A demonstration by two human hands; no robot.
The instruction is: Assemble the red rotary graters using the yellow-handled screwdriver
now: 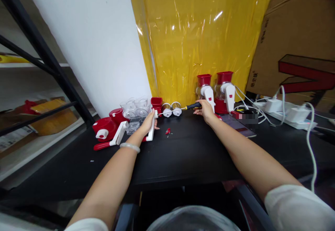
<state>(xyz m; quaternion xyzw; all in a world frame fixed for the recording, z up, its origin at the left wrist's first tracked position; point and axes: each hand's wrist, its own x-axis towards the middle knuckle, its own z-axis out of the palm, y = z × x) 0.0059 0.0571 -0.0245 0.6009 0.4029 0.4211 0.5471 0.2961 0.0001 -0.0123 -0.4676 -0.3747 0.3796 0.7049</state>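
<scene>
My left hand (147,124) is closed around a white crank handle (151,133) with a red grip, held up off the black table. My right hand (205,111) grips the black-and-yellow handle of a screwdriver (193,106). Its long shaft points left, and the tip meets the upper end of the crank, though the exact contact is too small to make out. On the table between my hands lie a small red piece (168,131) and tiny bits that look like screws. Behind the shaft stand two clear-and-white drums (176,109) beside a red hopper (156,102).
To the left are red grater bases (105,127), another crank (119,135) and clear plastic parts (136,107). Two assembled rotary graters (225,93) stand back right, near a tablet (239,126) and a power strip (290,116) with white cables. A yellow plastic sheet (201,32) hangs behind.
</scene>
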